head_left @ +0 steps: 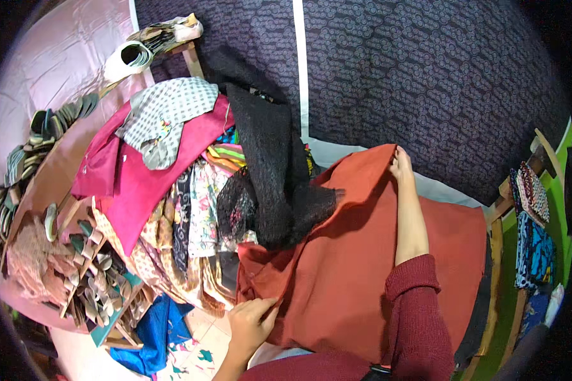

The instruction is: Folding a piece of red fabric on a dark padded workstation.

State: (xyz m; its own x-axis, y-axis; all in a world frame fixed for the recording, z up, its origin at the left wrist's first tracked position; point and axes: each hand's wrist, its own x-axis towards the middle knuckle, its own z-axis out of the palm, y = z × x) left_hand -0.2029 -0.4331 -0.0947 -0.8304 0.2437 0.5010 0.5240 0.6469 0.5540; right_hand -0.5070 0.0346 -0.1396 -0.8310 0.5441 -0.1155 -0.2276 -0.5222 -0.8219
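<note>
A large piece of rust-orange cloth (356,267) spreads in front of me, its left part lifted and folded. My left hand (253,322) is closed in a pinch on its near left edge. At the far edge my right hand (400,164) grips the cloth with the arm stretched forward. A black shaggy fabric (264,152) lies against the cloth's far left side and partly over a heap of textiles. Some of the cloth's right half is hidden under my right forearm.
Left of the cloth are magenta fabric (165,171), a grey checked cloth (171,108) and several patterned fabrics (203,209). Racks of shoe-like pieces (102,286) stand at the far left. Blue cloth (156,336) lies on the floor among scraps. Folded patterned textiles (534,247) sit at the right.
</note>
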